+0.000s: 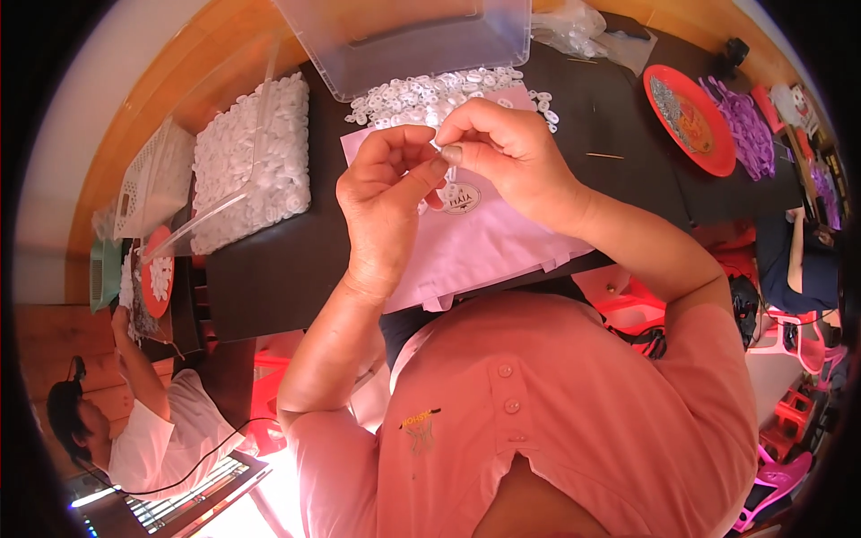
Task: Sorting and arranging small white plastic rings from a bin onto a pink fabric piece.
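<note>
My left hand (384,199) and my right hand (513,154) meet above a pink cloth bag (511,235), thumbs and forefingers pinched together. Between the fingertips is a small white plastic piece (451,177), mostly covered by the fingers; its exact shape cannot be made out. Just beyond the hands, a heap of small white oval pieces with holes (404,100) spreads over the far edge of the bag and the dark table. A printed round label shows on the bag below my fingers.
A clear plastic bin (408,49) stands behind the heap. To the left is a large mass of white pieces (251,166) beside a white basket (154,179). At right, a red plate (659,85) holds small metal parts, near purple strands (740,125). A co-worker (170,421) sits at lower left.
</note>
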Action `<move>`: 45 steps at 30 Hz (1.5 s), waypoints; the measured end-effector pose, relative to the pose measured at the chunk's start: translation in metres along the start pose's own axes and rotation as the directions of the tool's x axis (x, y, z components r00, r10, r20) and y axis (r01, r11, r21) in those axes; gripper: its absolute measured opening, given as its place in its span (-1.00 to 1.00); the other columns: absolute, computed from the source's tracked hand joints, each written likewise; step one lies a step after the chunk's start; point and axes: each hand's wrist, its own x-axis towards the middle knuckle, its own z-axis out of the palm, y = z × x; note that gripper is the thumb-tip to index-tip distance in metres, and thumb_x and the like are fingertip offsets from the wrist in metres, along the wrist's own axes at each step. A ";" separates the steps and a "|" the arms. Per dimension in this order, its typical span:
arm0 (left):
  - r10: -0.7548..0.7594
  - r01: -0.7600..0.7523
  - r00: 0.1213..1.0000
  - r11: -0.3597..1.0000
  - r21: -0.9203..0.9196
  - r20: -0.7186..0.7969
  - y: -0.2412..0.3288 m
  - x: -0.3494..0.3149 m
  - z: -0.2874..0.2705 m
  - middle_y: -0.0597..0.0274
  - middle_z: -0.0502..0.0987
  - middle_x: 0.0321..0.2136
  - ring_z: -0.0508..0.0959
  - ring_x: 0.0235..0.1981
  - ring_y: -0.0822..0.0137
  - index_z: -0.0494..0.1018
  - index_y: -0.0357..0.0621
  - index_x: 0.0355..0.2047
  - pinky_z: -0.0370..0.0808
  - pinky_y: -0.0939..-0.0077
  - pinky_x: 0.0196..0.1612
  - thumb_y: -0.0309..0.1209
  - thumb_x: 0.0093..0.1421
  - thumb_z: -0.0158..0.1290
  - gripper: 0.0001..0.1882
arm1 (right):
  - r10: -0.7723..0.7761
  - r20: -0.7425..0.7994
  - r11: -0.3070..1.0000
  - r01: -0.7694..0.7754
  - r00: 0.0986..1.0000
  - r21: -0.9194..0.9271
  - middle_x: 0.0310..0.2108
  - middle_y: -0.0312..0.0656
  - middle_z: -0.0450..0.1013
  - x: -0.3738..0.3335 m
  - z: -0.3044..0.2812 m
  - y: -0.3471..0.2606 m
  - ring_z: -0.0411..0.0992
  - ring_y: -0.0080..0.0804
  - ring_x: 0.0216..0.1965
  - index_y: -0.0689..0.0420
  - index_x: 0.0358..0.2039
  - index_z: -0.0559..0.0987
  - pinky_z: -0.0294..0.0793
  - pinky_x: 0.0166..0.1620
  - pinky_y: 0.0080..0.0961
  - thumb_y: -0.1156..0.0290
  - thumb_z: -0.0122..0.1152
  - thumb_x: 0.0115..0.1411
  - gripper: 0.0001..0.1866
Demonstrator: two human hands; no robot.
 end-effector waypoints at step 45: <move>-0.128 0.098 0.985 0.968 -0.232 -0.117 -0.025 0.010 -0.005 0.14 0.55 -0.45 0.53 -0.52 0.41 0.48 -0.37 -0.22 0.45 0.54 -0.55 -0.57 0.24 0.08 -0.87 | -0.207 -0.058 0.899 0.166 0.977 -0.405 -0.44 -0.14 0.47 0.004 0.004 0.017 0.49 -0.26 -0.43 0.20 -0.29 0.45 0.45 -0.36 -0.45 0.67 0.10 0.17 -0.88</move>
